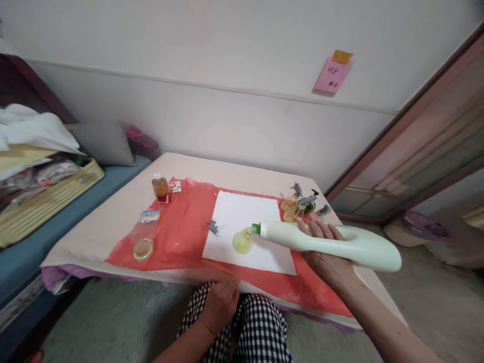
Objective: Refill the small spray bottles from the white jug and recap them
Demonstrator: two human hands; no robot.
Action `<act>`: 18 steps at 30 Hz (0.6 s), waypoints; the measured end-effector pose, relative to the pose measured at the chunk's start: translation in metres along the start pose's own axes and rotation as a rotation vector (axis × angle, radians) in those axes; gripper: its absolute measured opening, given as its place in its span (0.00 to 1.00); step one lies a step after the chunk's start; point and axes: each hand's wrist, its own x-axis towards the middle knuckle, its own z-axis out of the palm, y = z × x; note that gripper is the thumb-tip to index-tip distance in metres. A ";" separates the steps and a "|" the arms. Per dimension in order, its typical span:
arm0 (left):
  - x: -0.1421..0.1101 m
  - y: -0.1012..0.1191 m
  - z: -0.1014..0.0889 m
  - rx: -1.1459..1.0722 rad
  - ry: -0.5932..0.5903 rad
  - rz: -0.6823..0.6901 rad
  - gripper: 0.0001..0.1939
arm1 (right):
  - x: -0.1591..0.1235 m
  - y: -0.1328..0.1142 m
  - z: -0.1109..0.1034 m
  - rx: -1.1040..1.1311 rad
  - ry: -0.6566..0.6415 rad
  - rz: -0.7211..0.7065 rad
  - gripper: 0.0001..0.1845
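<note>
Bottle (372, 247), held level so its nozzle (256, 229) sits beside the flask (242, 244) — right hand (325, 246) wrapping it, left hand (221, 303) curled closed, nearer the body than the flask.

Light moderate, soft, diffuse; source out of frame. Wall (227, 126) pale grey, duller toward upper left corner. White sheet (245, 205) brightest, near centre, with 1 soft shadow below pale green bottle (365, 247). Small glare streaks on red plastic (177, 217), left of centre. Floor (109, 317) dim, lower left. Wide-angle stretch toward edges. Door (419, 136) at right slightly smeared; fine detail soft.
</note>
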 end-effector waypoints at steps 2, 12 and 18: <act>0.000 0.000 0.000 0.002 -0.001 0.000 0.12 | 0.000 0.000 -0.001 -0.008 -0.001 -0.003 0.34; 0.001 0.001 -0.003 -0.002 -0.006 0.005 0.12 | 0.002 0.000 -0.001 -0.010 0.002 -0.007 0.33; 0.002 0.003 -0.004 0.000 0.001 0.001 0.13 | 0.002 0.001 -0.002 -0.015 0.024 -0.012 0.32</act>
